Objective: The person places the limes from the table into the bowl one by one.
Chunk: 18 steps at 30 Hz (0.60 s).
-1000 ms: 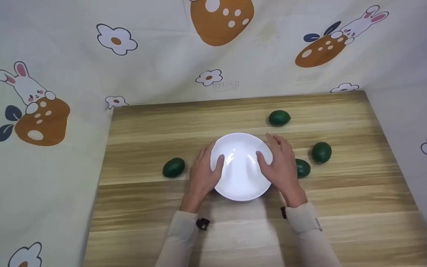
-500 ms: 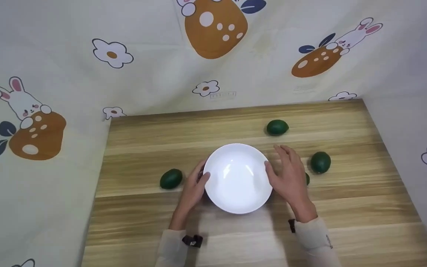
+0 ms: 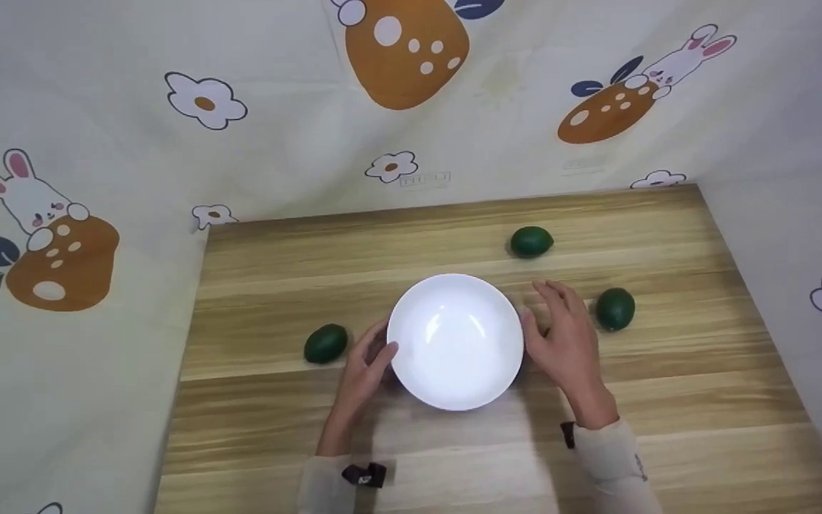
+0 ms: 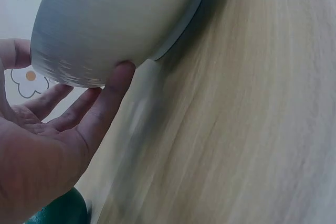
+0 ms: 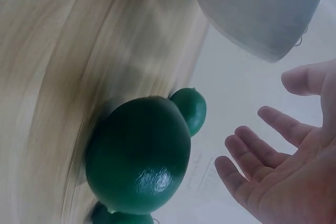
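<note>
A white bowl [image 3: 455,343] stands upright on the wooden table with nothing in it. On its left side my left hand [image 3: 359,375] holds it, the thumb at the rim and the fingertips against the outer wall, as the left wrist view shows at the hand [image 4: 50,148] and bowl [image 4: 105,24]. Just off the bowl's right side is my right hand [image 3: 566,346], holding nothing. In the right wrist view that hand [image 5: 296,169] has spread, slightly bent fingers, apart from the bowl [image 5: 262,9]; a green fruit [image 5: 139,156] lies beside it, hidden in the head view.
Other green fruits lie on the table [image 3: 254,407]: one left of my left hand [image 3: 325,343], one behind the bowl [image 3: 531,242], one to the right [image 3: 615,309]. Patterned cloth [image 3: 297,143] rises behind the table and along both sides.
Both hands have moved outward from over the bowl, the left to its left edge, the right clear of the rim. My right hand now covers the nearest fruit. The head view has shifted slightly.
</note>
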Each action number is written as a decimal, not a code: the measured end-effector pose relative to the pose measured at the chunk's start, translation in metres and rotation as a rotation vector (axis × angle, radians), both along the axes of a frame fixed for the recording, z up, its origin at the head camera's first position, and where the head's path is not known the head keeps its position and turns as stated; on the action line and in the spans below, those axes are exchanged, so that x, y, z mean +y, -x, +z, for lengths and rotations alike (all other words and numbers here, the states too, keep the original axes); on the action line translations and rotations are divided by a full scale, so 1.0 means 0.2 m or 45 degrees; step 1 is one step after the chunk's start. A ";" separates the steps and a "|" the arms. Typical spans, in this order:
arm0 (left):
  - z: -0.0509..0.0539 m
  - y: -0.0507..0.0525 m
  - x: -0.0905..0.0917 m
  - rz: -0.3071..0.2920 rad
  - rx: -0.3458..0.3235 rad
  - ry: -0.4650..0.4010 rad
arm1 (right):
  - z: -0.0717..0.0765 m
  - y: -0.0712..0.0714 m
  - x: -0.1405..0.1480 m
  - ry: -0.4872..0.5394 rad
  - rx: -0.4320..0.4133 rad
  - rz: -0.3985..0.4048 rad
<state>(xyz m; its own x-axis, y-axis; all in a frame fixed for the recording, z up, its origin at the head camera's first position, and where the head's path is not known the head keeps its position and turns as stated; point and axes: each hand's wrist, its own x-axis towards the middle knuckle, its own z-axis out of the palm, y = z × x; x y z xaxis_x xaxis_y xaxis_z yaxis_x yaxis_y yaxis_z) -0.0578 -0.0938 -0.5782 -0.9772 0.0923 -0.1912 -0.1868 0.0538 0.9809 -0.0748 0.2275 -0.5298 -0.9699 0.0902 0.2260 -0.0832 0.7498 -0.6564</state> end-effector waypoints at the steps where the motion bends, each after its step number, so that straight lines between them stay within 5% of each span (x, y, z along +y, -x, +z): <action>1: 0.00 0.00 0.00 0.006 -0.006 0.005 | 0.00 0.00 0.00 -0.003 0.005 -0.005; 18: -0.02 -0.01 -0.02 0.007 -0.042 -0.019 | -0.03 -0.06 0.10 -0.097 -0.031 -0.057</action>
